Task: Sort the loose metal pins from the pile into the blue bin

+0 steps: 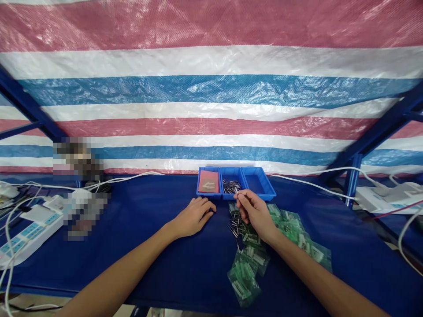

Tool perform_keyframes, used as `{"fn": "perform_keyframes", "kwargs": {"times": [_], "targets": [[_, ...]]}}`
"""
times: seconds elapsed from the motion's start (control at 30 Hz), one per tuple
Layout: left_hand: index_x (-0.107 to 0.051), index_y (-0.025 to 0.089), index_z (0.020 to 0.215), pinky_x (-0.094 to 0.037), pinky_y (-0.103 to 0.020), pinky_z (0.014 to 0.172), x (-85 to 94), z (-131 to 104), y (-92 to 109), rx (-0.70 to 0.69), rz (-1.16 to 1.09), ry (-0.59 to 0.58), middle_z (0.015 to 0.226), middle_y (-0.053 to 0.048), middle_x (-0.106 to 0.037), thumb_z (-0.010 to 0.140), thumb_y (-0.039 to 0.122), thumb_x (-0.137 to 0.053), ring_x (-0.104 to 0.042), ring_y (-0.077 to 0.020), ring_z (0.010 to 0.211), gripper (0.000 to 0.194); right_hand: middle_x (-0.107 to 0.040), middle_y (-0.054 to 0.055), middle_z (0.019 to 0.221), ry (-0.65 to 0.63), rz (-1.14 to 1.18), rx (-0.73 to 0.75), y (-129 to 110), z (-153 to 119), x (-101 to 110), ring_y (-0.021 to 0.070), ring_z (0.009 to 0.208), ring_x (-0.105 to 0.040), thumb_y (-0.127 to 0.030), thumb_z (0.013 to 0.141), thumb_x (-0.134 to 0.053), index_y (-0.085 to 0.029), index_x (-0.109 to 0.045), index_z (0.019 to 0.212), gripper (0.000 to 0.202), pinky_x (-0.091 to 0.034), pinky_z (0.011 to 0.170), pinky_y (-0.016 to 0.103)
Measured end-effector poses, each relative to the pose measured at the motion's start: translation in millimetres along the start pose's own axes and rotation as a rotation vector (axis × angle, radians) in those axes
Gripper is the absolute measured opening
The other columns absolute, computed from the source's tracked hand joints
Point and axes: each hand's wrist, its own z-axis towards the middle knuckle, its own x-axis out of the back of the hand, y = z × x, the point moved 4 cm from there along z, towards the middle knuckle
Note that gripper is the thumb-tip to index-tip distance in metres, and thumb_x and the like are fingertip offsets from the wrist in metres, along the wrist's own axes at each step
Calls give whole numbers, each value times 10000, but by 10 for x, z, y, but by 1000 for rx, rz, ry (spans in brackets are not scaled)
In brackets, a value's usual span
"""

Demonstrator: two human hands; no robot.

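My left hand [194,215] lies on the blue tabletop with its fingers loosely bent and nothing in them. At the front edge of the middle blue bin, my right hand [256,215] pinches a thin metal pin [236,191], of which only a small light tip shows. That bin holds many slim dark metal pins [230,186]. More loose metal pins [235,230] lie on the table, partly under my right hand. Around and below that hand are spread clear green plastic packets [243,279] with small pale pieces inside.
The left blue bin [198,190] holds a pink piece with a clear packet; the right blue bin [259,182] stands beside the middle one. White power strips [24,240] with cables lie at both sides. Behind hangs a striped tarpaulin [211,92] between blue metal posts [373,132].
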Motion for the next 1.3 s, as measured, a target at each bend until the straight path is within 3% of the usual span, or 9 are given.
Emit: {"fn": "perform_keyframes", "kwargs": {"times": [0.07, 0.23, 0.63, 0.8, 0.93, 1.1, 1.3], "targets": [[-605, 248, 1199, -423, -382, 976, 0, -1, -3, -4, -3, 17, 1134, -65, -630, 1153, 269, -353, -564, -229, 1069, 256, -586, -31, 778, 6, 2, 1, 0, -1, 0, 68, 445, -436, -603, 968, -698, -225, -683, 1011, 381, -363, 344, 180], [-604, 246, 1189, -442, -387, 991, -1, 3, 0, -9, -7, 21, 1131, -70, -620, 1121, 284, -459, -554, -240, 1076, 165, -584, -32, 773, 13, -4, 4, -18, -4, 0, 77, 447, -442, -608, 964, -696, -225, -678, 1004, 385, -364, 343, 190], [-609, 237, 1173, -461, -389, 983, 15, -3, 17, -21, 4, 38, 1160, -85, -620, 1053, 95, -396, -553, -242, 1079, 283, -593, -29, 771, 11, -31, -2, -17, -14, -10, 80, 450, -447, -615, 958, -699, -229, -685, 1007, 389, -370, 342, 195], [-608, 247, 1168, -447, -391, 987, 31, -3, 48, -18, 7, 25, 1161, -70, -617, 1099, 285, -502, -561, -242, 1075, 132, -586, -30, 769, 7, -29, 0, -31, -15, -14, 73, 445, -442, -613, 964, -695, -224, -687, 1002, 390, -364, 342, 191], [-610, 246, 1158, -442, -397, 945, 28, -7, 74, -9, 41, 13, 1151, -70, -611, 1040, 454, -642, -562, -254, 1044, 242, -589, -29, 768, 3, -19, -11, -27, -20, -17, 78, 448, -444, -619, 953, -704, -227, -685, 997, 395, -361, 340, 193], [-591, 233, 1076, -429, -382, 922, 20, 1, 69, -14, 38, 19, 1104, -64, -617, 1115, 367, -505, -559, -236, 1018, 164, -592, -27, 768, -4, -37, 1, -20, -16, -22, 78, 446, -442, -615, 956, -701, -226, -688, 991, 391, -362, 340, 191], [-585, 241, 1107, -409, -365, 914, -9, 9, 23, -17, 7, 7, 1108, -49, -642, 1162, 298, -363, -562, -218, 1012, 236, -586, -26, 765, -7, -35, 4, -35, -22, -28, 75, 449, -450, -608, 960, -703, -223, -691, 991, 387, -369, 342, 187]]}}
